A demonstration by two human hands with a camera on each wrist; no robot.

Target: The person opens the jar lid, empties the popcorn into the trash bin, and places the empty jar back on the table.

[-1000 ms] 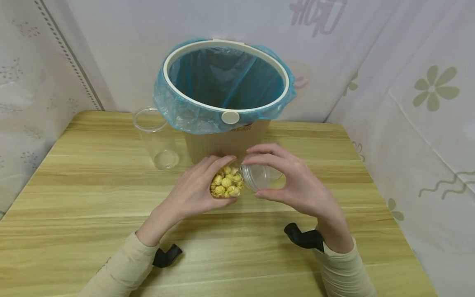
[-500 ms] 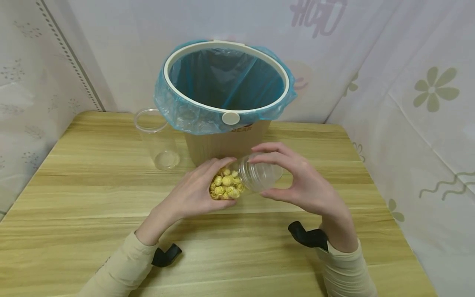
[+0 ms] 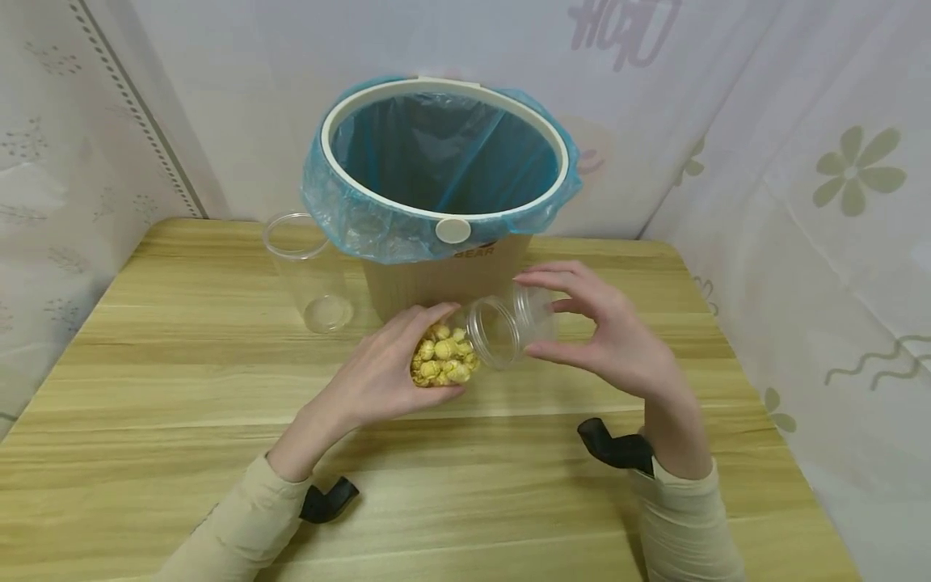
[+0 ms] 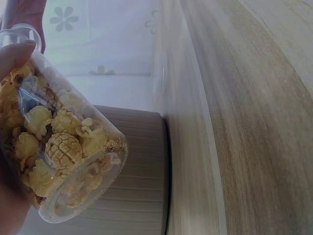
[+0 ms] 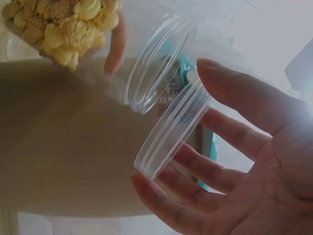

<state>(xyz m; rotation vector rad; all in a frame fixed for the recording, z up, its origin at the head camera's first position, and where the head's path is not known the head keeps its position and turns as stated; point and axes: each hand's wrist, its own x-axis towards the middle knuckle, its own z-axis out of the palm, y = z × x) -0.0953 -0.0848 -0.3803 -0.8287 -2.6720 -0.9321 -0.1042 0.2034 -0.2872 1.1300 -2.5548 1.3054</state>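
In the head view my left hand (image 3: 385, 368) grips a clear plastic jar (image 3: 460, 323) of yellow popcorn (image 3: 445, 350), tilted on its side with the mouth to the right. The threaded neck (image 5: 139, 73) is uncovered in the right wrist view. My right hand (image 3: 600, 323) pinches the jar's clear screw lid (image 5: 171, 132) by its edge, thumb on one side and fingertips on the other. A small gap separates lid and mouth. Through the jar wall in the left wrist view, popcorn lies down to the base (image 4: 83, 186).
A beige bin (image 3: 436, 283) with a blue liner (image 3: 378, 230) under a cream ring stands just behind the hands. Left of it is a tall clear container (image 3: 309, 279) without a lid. All stand on a wooden table (image 3: 182, 388); patterned curtains (image 3: 800, 267) hang around it.
The lid has come off the jar's neck and moved right and slightly up with my right hand, uncovering the mouth. My left hand and the jar have stayed nearly in place.
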